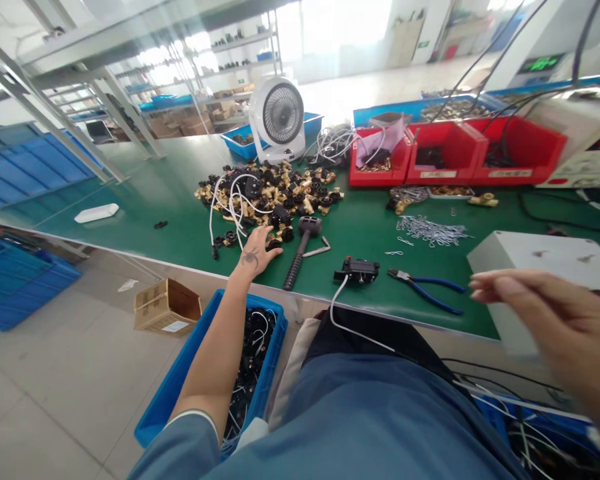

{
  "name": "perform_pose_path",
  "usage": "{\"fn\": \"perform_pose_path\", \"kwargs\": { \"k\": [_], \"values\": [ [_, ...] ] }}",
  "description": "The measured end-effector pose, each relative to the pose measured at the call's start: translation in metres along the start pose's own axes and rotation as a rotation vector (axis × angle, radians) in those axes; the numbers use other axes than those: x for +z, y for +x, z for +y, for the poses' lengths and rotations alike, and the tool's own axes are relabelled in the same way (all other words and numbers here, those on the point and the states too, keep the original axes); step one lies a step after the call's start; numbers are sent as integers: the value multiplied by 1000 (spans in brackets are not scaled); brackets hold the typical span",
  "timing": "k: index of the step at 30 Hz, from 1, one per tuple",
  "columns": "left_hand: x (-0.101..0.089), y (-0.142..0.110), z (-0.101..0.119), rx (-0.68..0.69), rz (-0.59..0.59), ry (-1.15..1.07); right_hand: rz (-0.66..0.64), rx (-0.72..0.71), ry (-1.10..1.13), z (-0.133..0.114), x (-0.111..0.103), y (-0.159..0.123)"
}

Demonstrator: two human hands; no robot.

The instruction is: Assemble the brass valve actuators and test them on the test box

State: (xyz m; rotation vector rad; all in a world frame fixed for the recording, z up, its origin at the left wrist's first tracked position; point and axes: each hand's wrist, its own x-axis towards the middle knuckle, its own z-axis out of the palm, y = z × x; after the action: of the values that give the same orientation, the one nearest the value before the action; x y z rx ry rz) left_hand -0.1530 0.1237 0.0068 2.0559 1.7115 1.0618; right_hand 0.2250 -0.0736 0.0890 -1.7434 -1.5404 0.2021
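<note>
My left hand (257, 252) reaches to the near edge of a heap of brass fittings with black caps (275, 190). Its thumb and fingers are apart, touching or just over the nearest pieces. My right hand (540, 310), partly blurred, hovers in front of a white box (545, 257), fingertips pinched together. Whether something small is between them cannot be seen. Between the hands lie a black hammer (300, 250), a bent metal hex key (320, 249), a black device with a white cable (359, 271) and blue-handled cutting pliers (427, 287).
Small metal clips (430, 230) lie behind the pliers. Red bins (440, 173) and a white fan (280, 117) stand at the back. A blue crate of black parts (275, 333) is below the table edge, beside a cardboard box (165, 307). White cables loop over the heap.
</note>
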Motion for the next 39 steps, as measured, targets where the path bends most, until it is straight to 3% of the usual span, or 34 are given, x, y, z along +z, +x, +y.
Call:
{"fn": "perform_pose_path", "kwargs": {
  "k": [4, 6, 9, 12, 14, 16, 18, 21, 26, 33, 39],
  "values": [
    [12, -6, 14, -56, -27, -125, -253, 65, 455, -41, 37, -38],
    [6, -22, 29, -78, -37, -226, -397, 128, 629, -46, 52, -56],
    [-7, -59, 68, -57, -120, -440, -579, 313, 883, -43, 66, -71],
    [-17, -100, 116, 30, -282, -665, -713, 593, 1272, -41, 70, -73],
    [-19, -121, 142, 141, -480, -949, -834, 734, 1497, -44, 70, -72],
    [-19, -135, 159, 217, -638, -1106, -941, 794, 1630, -46, 69, -73],
    [-18, -143, 170, 278, -707, -1087, -1001, 825, 1710, -47, 67, -75],
    [-18, -147, 178, 377, -684, -927, -991, 872, 1811, -46, 63, -79],
    [-11, -151, 182, 503, -484, -885, -861, 782, 1875, -48, 57, -81],
    [-11, -156, 182, 440, -432, -1002, -781, 614, 1665, -57, 48, -83],
    [-18, -156, 179, 439, -417, -929, -676, 504, 1559, -56, 43, -87]
  ]
}}
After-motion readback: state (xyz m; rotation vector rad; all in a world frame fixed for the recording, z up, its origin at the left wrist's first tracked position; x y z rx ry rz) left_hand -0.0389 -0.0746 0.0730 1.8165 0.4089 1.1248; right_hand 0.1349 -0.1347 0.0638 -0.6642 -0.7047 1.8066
